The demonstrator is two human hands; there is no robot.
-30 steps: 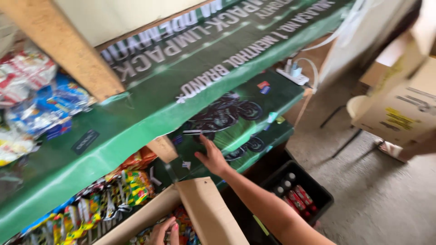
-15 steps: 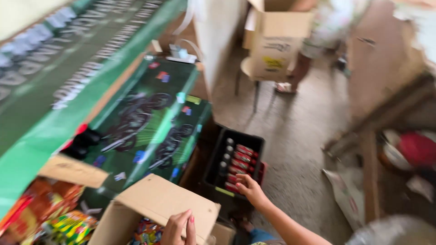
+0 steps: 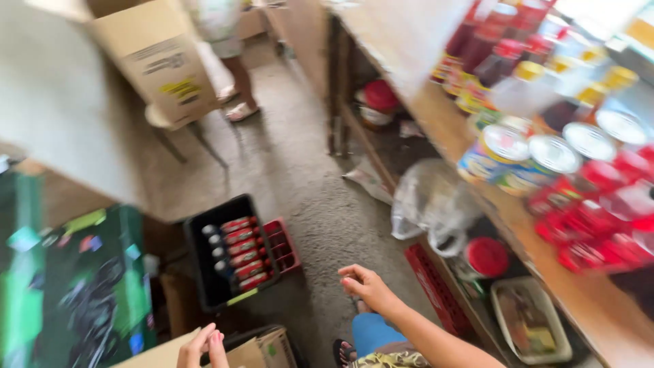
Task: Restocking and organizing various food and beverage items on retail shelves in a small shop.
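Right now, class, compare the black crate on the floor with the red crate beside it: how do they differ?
The black crate is bigger and stands taller than the red crate. The black crate holds rows of red-labelled bottles, while the red crate's compartments look empty. The black crate lies further from the right hand, the red crate nearer. Both stand on the grey floor, side by side and touching.
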